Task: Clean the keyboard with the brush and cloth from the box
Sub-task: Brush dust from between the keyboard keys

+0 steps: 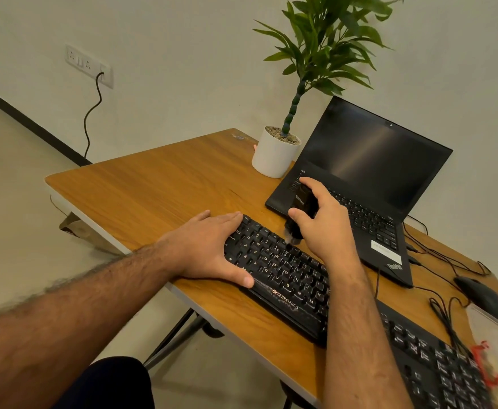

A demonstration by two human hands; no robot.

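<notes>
Right hand brushes the top key rows while the left hand steadies the keyboard's end.

The black rectangular keyboard (286, 276) lies on the wooden table (153, 184), its long axis running from far-left to near-right, so the unbrushed keys lie toward the person from the brush. The right hand (324, 222) holds the black cylindrical brush (299, 214) upright, fingers curled round its body, bristles down and touching the upper key rows near the left end. The left hand (209, 249) is flat and relaxed, with straight fingers on the far-left corner and the thumb on the front edge. I judge the next strokes should go along the long axis. The front edge reads "ZEBRONICS"; the black open laptop (360, 184) behind reads "ThinkPad". The writing on the brush is too small to read.
</notes>
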